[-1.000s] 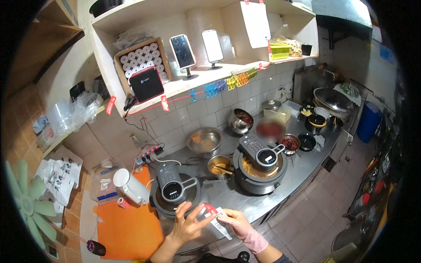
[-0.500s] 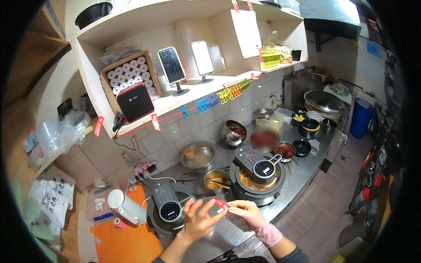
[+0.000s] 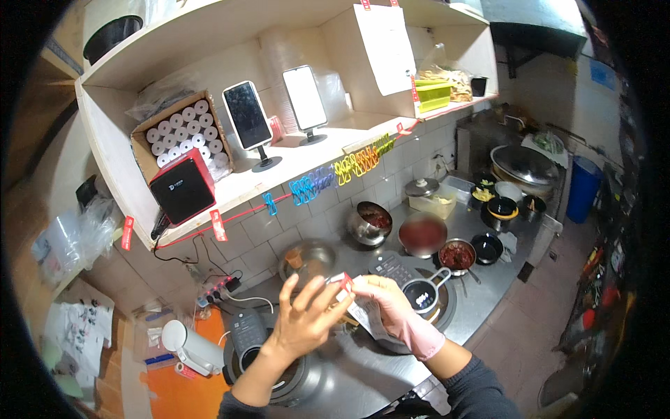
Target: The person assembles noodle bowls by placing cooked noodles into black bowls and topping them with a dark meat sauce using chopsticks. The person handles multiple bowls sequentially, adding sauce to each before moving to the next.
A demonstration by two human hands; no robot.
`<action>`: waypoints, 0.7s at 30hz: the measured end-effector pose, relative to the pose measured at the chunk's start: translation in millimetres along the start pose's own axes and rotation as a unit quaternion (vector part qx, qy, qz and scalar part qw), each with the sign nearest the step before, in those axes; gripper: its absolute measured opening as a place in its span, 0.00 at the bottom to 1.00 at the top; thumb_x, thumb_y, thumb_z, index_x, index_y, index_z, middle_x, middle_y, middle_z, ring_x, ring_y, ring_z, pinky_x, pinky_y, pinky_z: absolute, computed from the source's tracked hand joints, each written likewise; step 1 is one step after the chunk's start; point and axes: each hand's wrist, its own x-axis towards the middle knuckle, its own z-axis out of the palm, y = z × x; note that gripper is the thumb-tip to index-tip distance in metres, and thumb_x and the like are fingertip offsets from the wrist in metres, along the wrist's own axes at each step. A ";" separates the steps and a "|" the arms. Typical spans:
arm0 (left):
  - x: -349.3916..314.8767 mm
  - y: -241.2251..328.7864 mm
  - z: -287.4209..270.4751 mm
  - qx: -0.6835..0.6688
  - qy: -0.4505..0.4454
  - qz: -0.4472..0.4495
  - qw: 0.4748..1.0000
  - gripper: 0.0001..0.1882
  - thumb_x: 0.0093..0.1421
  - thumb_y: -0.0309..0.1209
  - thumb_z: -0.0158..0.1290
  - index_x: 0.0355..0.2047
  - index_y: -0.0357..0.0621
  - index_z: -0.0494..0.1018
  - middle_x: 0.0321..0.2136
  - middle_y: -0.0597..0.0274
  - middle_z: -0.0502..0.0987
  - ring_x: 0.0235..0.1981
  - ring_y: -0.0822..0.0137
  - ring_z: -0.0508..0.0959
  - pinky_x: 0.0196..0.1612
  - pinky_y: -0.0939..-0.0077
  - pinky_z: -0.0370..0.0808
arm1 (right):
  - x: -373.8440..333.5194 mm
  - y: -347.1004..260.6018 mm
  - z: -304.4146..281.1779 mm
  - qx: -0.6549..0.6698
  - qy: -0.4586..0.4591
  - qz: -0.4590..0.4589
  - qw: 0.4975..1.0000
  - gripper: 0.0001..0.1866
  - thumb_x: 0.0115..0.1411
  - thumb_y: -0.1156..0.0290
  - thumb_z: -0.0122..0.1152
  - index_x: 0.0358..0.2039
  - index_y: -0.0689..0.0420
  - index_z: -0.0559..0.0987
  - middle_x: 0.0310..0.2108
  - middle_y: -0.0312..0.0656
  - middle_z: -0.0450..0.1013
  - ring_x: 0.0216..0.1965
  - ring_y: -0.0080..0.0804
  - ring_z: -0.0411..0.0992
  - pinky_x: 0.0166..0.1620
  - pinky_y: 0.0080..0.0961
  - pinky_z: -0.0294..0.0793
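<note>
In front of my chest, over the counter's near edge, my two hands are raised close together. My left hand point(image 3: 305, 322) is bare, its fingers spread apart, the fingertips beside a small red-and-white sticker point(image 3: 343, 280). A thin pink glove covers my right hand point(image 3: 396, 312). Its fingertips pinch the sticker's right end, and a printed paper slip point(image 3: 368, 315) hangs from the same grip. Below and behind my hands stand two round cookers with dark control panels; the right cooker point(image 3: 391, 267) is partly hidden by the right hand, the left cooker point(image 3: 248, 336) by my left forearm.
Along the wall stand a steel basin point(image 3: 315, 253), a tilted steel pot point(image 3: 368, 227) and a bowl of red sauce point(image 3: 457, 257). A white kettle point(image 3: 187, 343) is at the left. Overhead, a shelf point(image 3: 363, 129) holds two phones point(image 3: 246, 115) and a box of paper rolls point(image 3: 183, 136).
My hands and the sticker have risen toward the wall, and the head view has shifted. The paper slip now hangs in clearer sight below the gloved fingers.
</note>
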 end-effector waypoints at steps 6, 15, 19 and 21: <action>110.5 -34.9 33.0 0.017 0.043 -0.029 0.999 0.26 0.46 0.25 0.55 0.49 0.52 0.76 0.53 0.63 0.71 0.55 0.58 0.66 0.60 0.51 0.60 | 88.5 -94.3 -8.6 -0.043 0.012 -0.146 0.988 0.12 0.57 0.66 0.67 0.37 0.60 0.81 0.32 0.35 0.77 0.30 0.19 0.73 0.34 0.17 0.70; 201.5 -100.8 99.5 0.084 0.070 -0.102 0.989 0.17 0.49 0.24 0.55 0.42 0.37 0.76 0.40 0.59 0.76 0.45 0.57 0.72 0.50 0.62 0.68 | 190.4 -133.4 -14.6 -0.041 -0.017 -0.152 0.987 0.11 0.56 0.72 0.67 0.38 0.65 0.82 0.32 0.37 0.79 0.31 0.20 0.74 0.36 0.17 0.72; 202.3 -124.7 118.4 0.106 0.058 -0.141 0.983 0.15 0.50 0.25 0.56 0.40 0.39 0.77 0.37 0.61 0.77 0.44 0.57 0.73 0.47 0.64 0.69 | 204.1 -129.4 -16.4 -0.045 -0.011 -0.132 0.990 0.10 0.56 0.72 0.67 0.36 0.65 0.81 0.31 0.37 0.78 0.29 0.21 0.74 0.34 0.18 0.73; 204.0 -127.8 121.7 0.092 0.055 -0.158 0.982 0.12 0.52 0.25 0.56 0.39 0.40 0.78 0.35 0.61 0.77 0.42 0.59 0.74 0.45 0.64 0.69 | 209.2 -129.2 -18.6 -0.032 -0.014 -0.122 0.992 0.10 0.56 0.72 0.67 0.36 0.66 0.81 0.30 0.37 0.78 0.29 0.21 0.74 0.33 0.18 0.73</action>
